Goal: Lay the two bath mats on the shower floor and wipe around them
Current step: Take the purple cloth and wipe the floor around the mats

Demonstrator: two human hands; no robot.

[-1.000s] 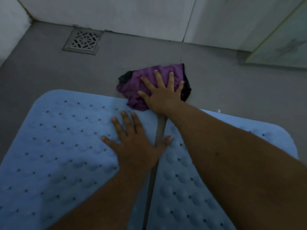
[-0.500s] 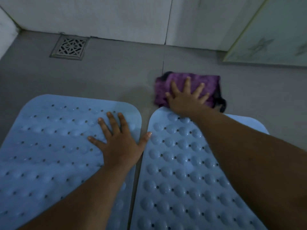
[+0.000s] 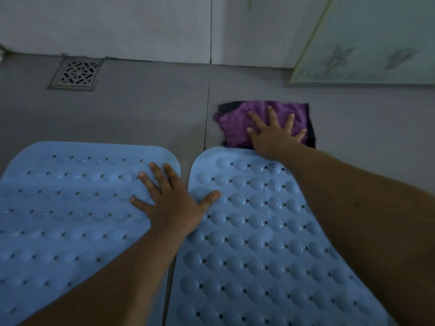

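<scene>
We see both blue bath mats cut off by the lower frame edge, the left mat (image 3: 70, 208) also by the left edge, and our forearms hide parts of each. They lie side by side on the grey shower floor (image 3: 141, 114), a narrow strip of floor between them, with a square drain (image 3: 77, 74) far ahead of the left hand against the white wall (image 3: 106, 24). Our left hand (image 3: 174, 203) lies flat and released, fingers on the left mat and thumb on the right mat (image 3: 247, 255), while our right hand (image 3: 273, 135) presses spread, straight fingers on the purple cloth (image 3: 235, 121) just beyond that mat's far edge.
</scene>
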